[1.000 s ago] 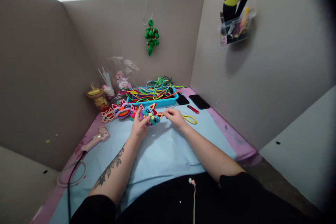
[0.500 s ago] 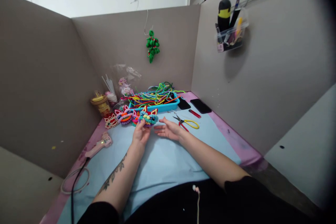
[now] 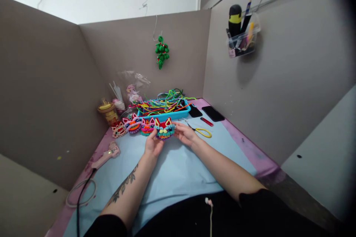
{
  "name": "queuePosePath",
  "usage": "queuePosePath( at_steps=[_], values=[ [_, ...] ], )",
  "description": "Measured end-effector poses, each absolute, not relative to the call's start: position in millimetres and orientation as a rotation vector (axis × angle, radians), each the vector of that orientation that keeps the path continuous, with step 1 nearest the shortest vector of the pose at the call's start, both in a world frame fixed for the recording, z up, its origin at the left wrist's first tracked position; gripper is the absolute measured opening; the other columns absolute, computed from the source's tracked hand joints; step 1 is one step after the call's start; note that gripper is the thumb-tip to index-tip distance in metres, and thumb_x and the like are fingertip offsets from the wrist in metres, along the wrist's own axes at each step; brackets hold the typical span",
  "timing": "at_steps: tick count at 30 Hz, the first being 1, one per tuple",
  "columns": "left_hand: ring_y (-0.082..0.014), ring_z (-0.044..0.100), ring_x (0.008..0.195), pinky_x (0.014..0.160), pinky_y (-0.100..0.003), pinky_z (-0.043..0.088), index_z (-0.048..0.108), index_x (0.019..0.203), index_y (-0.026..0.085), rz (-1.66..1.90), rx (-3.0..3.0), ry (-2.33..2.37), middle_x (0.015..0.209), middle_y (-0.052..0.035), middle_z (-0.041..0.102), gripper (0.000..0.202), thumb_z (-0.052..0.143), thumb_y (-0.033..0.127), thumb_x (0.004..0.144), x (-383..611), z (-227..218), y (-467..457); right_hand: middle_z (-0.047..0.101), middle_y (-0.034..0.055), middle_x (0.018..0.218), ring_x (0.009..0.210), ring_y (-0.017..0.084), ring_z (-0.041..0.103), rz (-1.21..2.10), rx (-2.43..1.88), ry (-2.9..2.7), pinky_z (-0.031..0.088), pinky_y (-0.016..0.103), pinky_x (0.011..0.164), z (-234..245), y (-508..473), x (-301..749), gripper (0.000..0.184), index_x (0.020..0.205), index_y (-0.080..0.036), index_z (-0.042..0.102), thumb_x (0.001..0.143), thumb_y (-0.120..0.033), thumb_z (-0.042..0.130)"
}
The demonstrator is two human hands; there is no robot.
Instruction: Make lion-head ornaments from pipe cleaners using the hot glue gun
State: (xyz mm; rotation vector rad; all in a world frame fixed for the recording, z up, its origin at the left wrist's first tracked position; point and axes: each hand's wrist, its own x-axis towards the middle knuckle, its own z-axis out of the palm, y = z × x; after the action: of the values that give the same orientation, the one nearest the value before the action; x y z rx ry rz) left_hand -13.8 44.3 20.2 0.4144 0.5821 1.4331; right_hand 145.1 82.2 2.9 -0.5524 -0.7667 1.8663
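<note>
A teal animal head (image 3: pixel 164 129), apparently made of pipe cleaners, with red and yellow ears, is held upright above the table. My left hand (image 3: pixel 154 145) grips its left side, thumb in front. On its other side my right hand (image 3: pixel 184 133) closes its fingertips on the edge. Just left of it sit similar heads: a pink and orange one (image 3: pixel 147 127), a pink and purple one (image 3: pixel 131 124) and a cream and red one (image 3: pixel 118 129). Yellow-handled pliers (image 3: pixel 204 132) lie beyond my right hand, partly hidden by it.
Behind the heads stands a blue tray (image 3: pixel 178 113) heaped with coloured pipe cleaners (image 3: pixel 161 104). A pink glue gun (image 3: pixel 107 155) with a black cord lies at left. A red tool (image 3: pixel 206 121) and a black phone (image 3: pixel 213 113) lie at right. Grey panels (image 3: pixel 178 55) enclose the table.
My right hand, apart from the teal head before, now touches its right side. The head has turned to face me more squarely and shifted slightly right. The camera view has tilted up slightly.
</note>
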Motion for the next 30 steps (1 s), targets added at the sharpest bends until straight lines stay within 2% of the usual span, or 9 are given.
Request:
queuePosePath(
  at_steps=[3, 7, 9, 12, 15, 20, 30],
  values=[
    [-0.0239, 0.059, 0.104, 0.093, -0.044, 0.045, 0.059, 0.110, 0.016, 1.413, 0.401, 0.588, 0.100, -0.0093, 0.068, 0.028, 0.047, 0.022, 0.085, -12, 20, 44, 0.068, 0.0026, 0.079, 0.067, 0.012, 0.063, 1.877, -0.558, -0.751, 0.049, 0.024, 0.063, 0, 82, 143, 0.019, 0.095, -0.017, 0.060, 0.077, -0.014, 0.057],
    [-0.0236, 0.059, 0.102, 0.092, -0.044, 0.045, 0.058, 0.111, 0.017, 1.371, 0.443, 0.575, 0.100, -0.0087, 0.067, 0.029, 0.046, 0.025, 0.086, -9, 21, 41, 0.066, -0.0002, 0.070, 0.059, 0.012, 0.061, 1.938, -0.580, -0.683, 0.047, 0.024, 0.056, -5, 85, 142, 0.018, 0.095, -0.019, 0.059, 0.079, -0.018, 0.054],
    [-0.0246, 0.059, 0.102, 0.090, -0.045, 0.046, 0.057, 0.112, 0.016, 1.342, 0.484, 0.538, 0.104, -0.0102, 0.066, 0.034, 0.044, 0.035, 0.087, -8, 22, 38, 0.065, -0.0018, 0.066, 0.055, 0.012, 0.059, 1.963, -0.595, -0.667, 0.046, 0.024, 0.053, -7, 86, 142, 0.020, 0.095, -0.020, 0.059, 0.076, -0.016, 0.054],
    [-0.0277, 0.058, 0.104, 0.087, -0.047, 0.046, 0.055, 0.114, 0.014, 1.294, 0.534, 0.464, 0.110, -0.0146, 0.062, 0.052, 0.040, 0.054, 0.084, -7, 24, 35, 0.064, -0.0027, 0.063, 0.051, 0.011, 0.057, 1.970, -0.601, -0.636, 0.046, 0.024, 0.051, -6, 88, 143, 0.022, 0.093, -0.020, 0.058, 0.073, -0.012, 0.053],
    [-0.0294, 0.056, 0.106, 0.086, -0.049, 0.045, 0.054, 0.116, 0.014, 1.259, 0.561, 0.410, 0.112, -0.0165, 0.060, 0.060, 0.038, 0.061, 0.081, -7, 25, 33, 0.065, -0.0015, 0.063, 0.051, 0.012, 0.057, 1.971, -0.593, -0.588, 0.047, 0.024, 0.051, -4, 88, 144, 0.022, 0.091, -0.019, 0.060, 0.073, -0.011, 0.051],
    [-0.0300, 0.054, 0.108, 0.086, -0.050, 0.045, 0.054, 0.114, 0.015, 1.222, 0.576, 0.442, 0.112, -0.0162, 0.060, 0.057, 0.038, 0.059, 0.082, -5, 24, 34, 0.067, 0.0015, 0.067, 0.055, 0.014, 0.059, 1.976, -0.582, -0.570, 0.048, 0.026, 0.053, -1, 89, 146, 0.019, 0.087, -0.017, 0.063, 0.075, -0.011, 0.049],
    [-0.0259, 0.061, 0.097, 0.084, -0.045, 0.048, 0.059, 0.104, 0.012, 1.228, 0.491, 0.571, 0.099, -0.0139, 0.066, 0.039, 0.041, 0.042, 0.086, -6, 17, 39, 0.066, 0.0020, 0.064, 0.053, 0.015, 0.059, 1.980, -0.614, -0.574, 0.048, 0.026, 0.053, -1, 89, 147, 0.023, 0.092, -0.017, 0.061, 0.073, -0.011, 0.049]
  ],
)
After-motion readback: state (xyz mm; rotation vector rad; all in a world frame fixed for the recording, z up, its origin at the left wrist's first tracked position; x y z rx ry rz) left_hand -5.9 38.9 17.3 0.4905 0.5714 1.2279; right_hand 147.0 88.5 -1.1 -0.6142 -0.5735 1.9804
